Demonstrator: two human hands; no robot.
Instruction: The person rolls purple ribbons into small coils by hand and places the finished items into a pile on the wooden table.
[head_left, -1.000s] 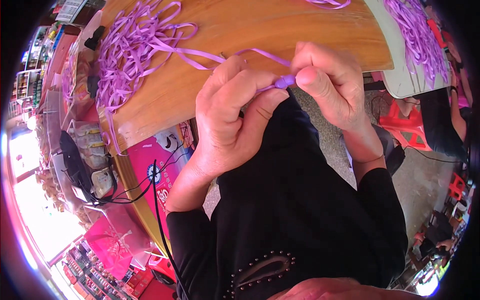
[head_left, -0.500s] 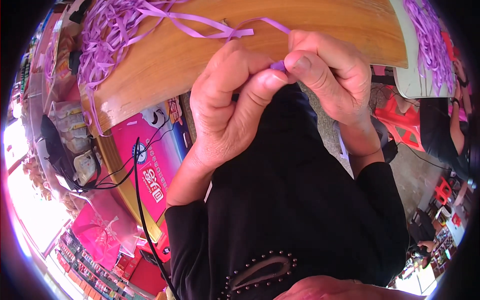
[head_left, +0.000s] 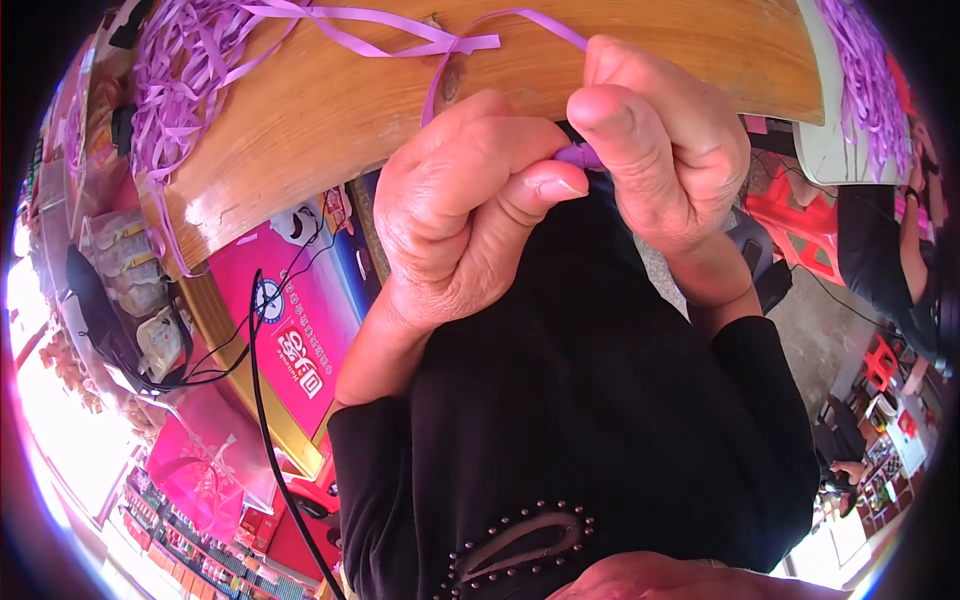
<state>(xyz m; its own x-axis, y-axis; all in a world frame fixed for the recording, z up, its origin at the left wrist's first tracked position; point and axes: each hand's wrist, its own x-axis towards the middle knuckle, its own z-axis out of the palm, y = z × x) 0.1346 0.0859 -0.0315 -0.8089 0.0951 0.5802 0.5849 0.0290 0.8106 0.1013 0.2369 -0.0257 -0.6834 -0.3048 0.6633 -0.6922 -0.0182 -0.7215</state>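
Note:
A small folded or knotted piece of purple ribbon (head_left: 578,155) sticks out between the thumb and forefinger of my left hand (head_left: 450,215), which is closed on it. My right hand (head_left: 670,150) is just to the right, its fingers curled and its thumb raised beside the folded piece. A strand of the same ribbon (head_left: 525,14) loops up over the table and runs behind the right forefinger; the fingers there hide how it is gripped. Both hands are above the table's near edge, in front of my black top.
A wooden table (head_left: 340,95) spans the top, with a heap of purple ribbon (head_left: 190,90) on its left. More purple ribbon (head_left: 865,90) hangs at the far right, near a red stool (head_left: 795,220). A pink printed box (head_left: 290,320) and a black cable (head_left: 262,400) are at lower left.
My right thumb has lifted off the purple folded piece, leaving more of it showing. My left hand still pinches it. The whole view has shifted slightly.

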